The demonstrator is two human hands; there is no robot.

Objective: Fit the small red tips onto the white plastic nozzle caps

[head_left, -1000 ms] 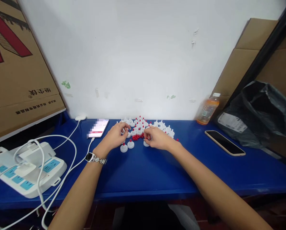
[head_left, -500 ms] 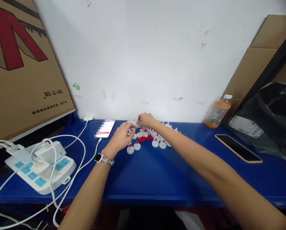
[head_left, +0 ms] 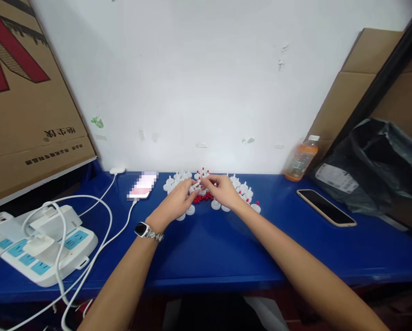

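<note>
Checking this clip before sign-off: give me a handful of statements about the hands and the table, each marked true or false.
1. Both hands meet over the pile of small white caps. True: the left hand and the right hand come together at a white piece there.
2. A watch sits on the right wrist. False: it is on the left wrist.
3. The orange drink bottle lies flat on the blue table. False: it stands against the wall.
4. A dark phone lies on the table to the right of the hands. True.
5. The little red pieces lie beside the power strip. False: they lie between the hands.
</note>
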